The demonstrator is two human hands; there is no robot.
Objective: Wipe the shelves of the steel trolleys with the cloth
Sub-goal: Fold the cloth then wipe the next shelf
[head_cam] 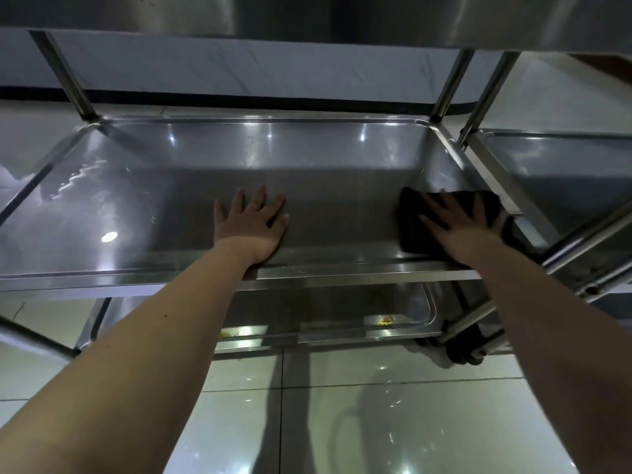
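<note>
The steel trolley's middle shelf (pixel 143 200) fills the centre of the view, a shallow tray with a raised rim. A dark cloth (pixel 415 234) lies flat on its right side, close to the right rim. My right hand (pixel 461 230) presses on the cloth with fingers spread straight. My left hand (pixel 251 227) rests flat on the bare steel near the front rim, fingers straight and spread, holding nothing.
An upper shelf (pixel 342 15) overhangs close above. A lower shelf (pixel 393 316) with small yellow crumbs sits beneath. A second trolley's shelf (pixel 564 165) adjoins on the right, with its slanted bars (pixel 581 241). A caster (pixel 458 350) stands on the glossy tiled floor (pixel 393 422).
</note>
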